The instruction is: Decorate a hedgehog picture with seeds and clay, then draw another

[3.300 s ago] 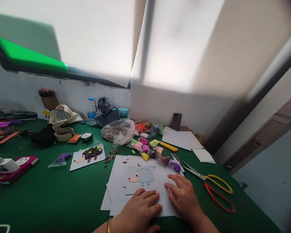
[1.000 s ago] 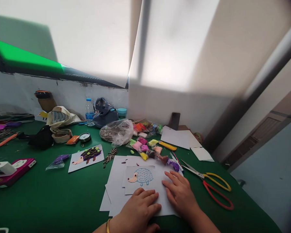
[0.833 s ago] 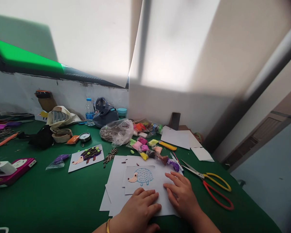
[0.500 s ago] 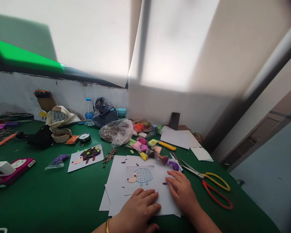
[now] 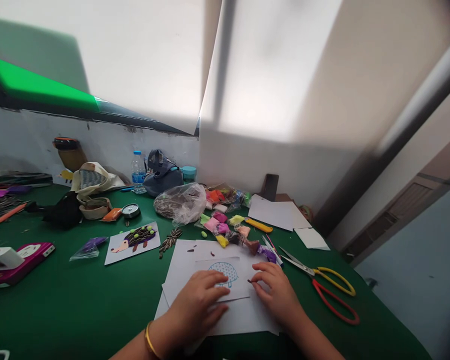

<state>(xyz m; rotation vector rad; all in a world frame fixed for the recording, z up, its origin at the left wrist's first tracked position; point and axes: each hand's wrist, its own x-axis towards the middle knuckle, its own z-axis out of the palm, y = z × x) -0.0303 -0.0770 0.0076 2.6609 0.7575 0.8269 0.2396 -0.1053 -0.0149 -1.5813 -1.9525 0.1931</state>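
A white card with a blue marker drawing of a hedgehog (image 5: 225, 270) lies on stacked white paper (image 5: 183, 257). My left hand (image 5: 204, 295), with a gold bangle at the wrist, is over the card's left part, its fingers apart; it hides the hedgehog's face. At the card's right edge, my right hand (image 5: 273, 285) pinches a small dark brown strip of clay (image 5: 249, 281) between thumb and forefinger. Small brown clay bits (image 5: 190, 250) rest on the paper above the card.
Large scissors (image 5: 322, 280) lie open on the right. Bagged coloured clay (image 5: 221, 225) and a yellow cutter (image 5: 258, 225) sit behind the paper. A decorated hedgehog card (image 5: 135, 240) lies left, beside striped seeds (image 5: 170, 242). A water bottle (image 5: 138, 172) stands at the back.
My left hand has moved up and left onto the card, covering the hedgehog's face. The card has turned slightly. My right hand has closed on the brown clay strip and shifted it slightly left.
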